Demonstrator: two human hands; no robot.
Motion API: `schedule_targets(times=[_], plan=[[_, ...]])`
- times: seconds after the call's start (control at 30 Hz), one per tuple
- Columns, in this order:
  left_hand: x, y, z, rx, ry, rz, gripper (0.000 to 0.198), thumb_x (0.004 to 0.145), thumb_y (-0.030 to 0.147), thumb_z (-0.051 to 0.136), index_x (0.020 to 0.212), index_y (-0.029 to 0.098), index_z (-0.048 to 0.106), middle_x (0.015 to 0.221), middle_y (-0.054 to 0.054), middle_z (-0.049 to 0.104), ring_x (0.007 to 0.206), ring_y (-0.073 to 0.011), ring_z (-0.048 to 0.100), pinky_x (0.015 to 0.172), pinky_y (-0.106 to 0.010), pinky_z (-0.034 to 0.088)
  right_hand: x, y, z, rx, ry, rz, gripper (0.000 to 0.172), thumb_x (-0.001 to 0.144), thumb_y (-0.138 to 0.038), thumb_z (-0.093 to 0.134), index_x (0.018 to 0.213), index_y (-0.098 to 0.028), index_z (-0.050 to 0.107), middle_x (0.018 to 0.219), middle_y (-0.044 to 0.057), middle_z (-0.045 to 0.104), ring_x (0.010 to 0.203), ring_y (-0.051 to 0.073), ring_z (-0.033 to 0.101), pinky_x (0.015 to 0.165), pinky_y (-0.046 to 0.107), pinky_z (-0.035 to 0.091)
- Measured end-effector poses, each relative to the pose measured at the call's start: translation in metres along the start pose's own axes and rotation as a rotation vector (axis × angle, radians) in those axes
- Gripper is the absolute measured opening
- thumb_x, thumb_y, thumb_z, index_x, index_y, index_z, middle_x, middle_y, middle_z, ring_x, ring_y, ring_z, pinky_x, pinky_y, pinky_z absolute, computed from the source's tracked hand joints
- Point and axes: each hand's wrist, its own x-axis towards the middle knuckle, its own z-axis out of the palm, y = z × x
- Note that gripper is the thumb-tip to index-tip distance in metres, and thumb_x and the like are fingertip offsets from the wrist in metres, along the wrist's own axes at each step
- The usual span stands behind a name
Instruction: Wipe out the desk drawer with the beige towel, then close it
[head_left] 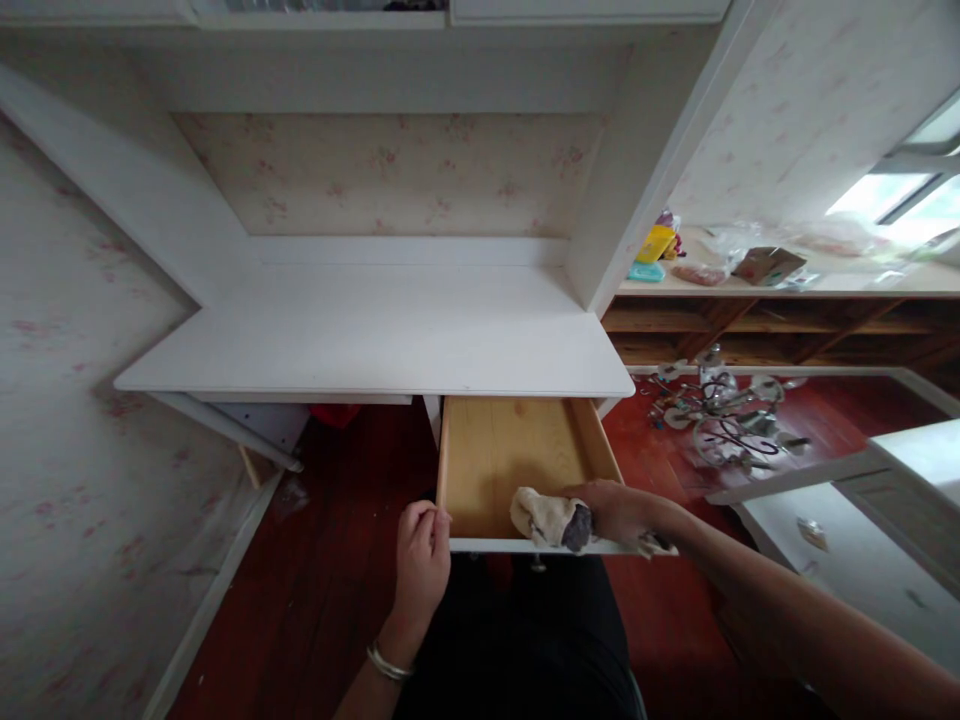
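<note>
A wooden drawer (517, 440) with a white front is pulled out from under the white desk (390, 335). My left hand (422, 545), a bracelet on its wrist, is closed at the drawer's front left corner, its fingers curled against the edge. Over the front right part of the drawer, my right hand (611, 508) grips a cream cloth (544, 512) with a dark grey patch. The cloth lies over the front edge, and an end of it hangs out below my wrist. A small round knob (538, 564) shows on the drawer front.
On the right, a chandelier (724, 415) lies on the red floor beside a low wooden shelf (757, 318). Plastic bags and a brown box (769, 265) sit on that shelf. A white cabinet (825, 540) stands at the lower right. Wallpapered wall (90, 380) borders the left.
</note>
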Motion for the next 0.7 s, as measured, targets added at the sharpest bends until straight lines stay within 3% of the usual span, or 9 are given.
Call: schedule_targets(times=[0.17, 0.33, 0.5, 0.6, 0.7], plan=[[0.002, -0.023, -0.011, -0.184, 0.095, -0.412, 0.033, 0.088, 0.045, 0.045, 0.084, 0.019, 0.063, 0.094, -0.007, 0.06, 0.092, -0.0216, 0.057, 0.087, -0.035, 0.045, 0.062, -0.06, 0.012, -0.036, -0.014, -0.213, 0.032, 0.069, -0.017, 0.057, 0.1, -0.018, 0.065, 0.096, 0.007, 0.071, 0.089, 0.024, 0.067, 0.07, 0.025, 0.044], [-0.012, -0.04, -0.013, -0.269, -0.031, -0.626, 0.036, 0.08, 0.046, 0.047, 0.096, 0.017, 0.061, 0.096, -0.009, 0.066, 0.093, -0.025, 0.061, 0.087, -0.039, 0.046, 0.097, -0.105, 0.027, -0.065, 0.106, -0.247, 0.05, 0.073, -0.017, 0.057, 0.123, -0.024, 0.057, 0.112, 0.006, 0.068, 0.097, 0.022, 0.065, 0.079, 0.027, 0.046], [-0.026, -0.043, -0.016, -0.349, -0.144, -0.701, 0.037, 0.08, 0.043, 0.046, 0.101, 0.016, 0.06, 0.099, -0.01, 0.068, 0.091, -0.0254, 0.064, 0.083, -0.038, 0.048, 0.089, -0.124, 0.035, -0.189, 0.288, -0.222, 0.072, 0.076, -0.012, 0.055, 0.142, -0.031, 0.037, 0.133, 0.006, 0.055, 0.108, 0.024, 0.06, 0.086, 0.032, 0.049], [-0.027, -0.041, -0.016, -0.368, -0.12, -0.725, 0.041, 0.079, 0.045, 0.046, 0.103, 0.015, 0.061, 0.101, -0.011, 0.068, 0.093, -0.0258, 0.064, 0.085, -0.038, 0.048, 0.09, -0.132, 0.043, -0.352, 0.384, -0.177, 0.067, 0.081, -0.009, 0.05, 0.141, -0.035, 0.036, 0.144, 0.006, 0.044, 0.113, 0.027, 0.056, 0.081, 0.039, 0.054], [-0.024, -0.041, -0.014, -0.403, -0.158, -0.688, 0.043, 0.079, 0.044, 0.047, 0.108, 0.015, 0.062, 0.11, -0.011, 0.067, 0.104, -0.0258, 0.061, 0.092, -0.036, 0.046, 0.105, -0.137, 0.052, -0.487, 0.349, -0.122, 0.057, 0.085, -0.011, 0.048, 0.135, -0.039, 0.042, 0.148, 0.003, 0.038, 0.101, 0.029, 0.061, 0.067, 0.041, 0.058]])
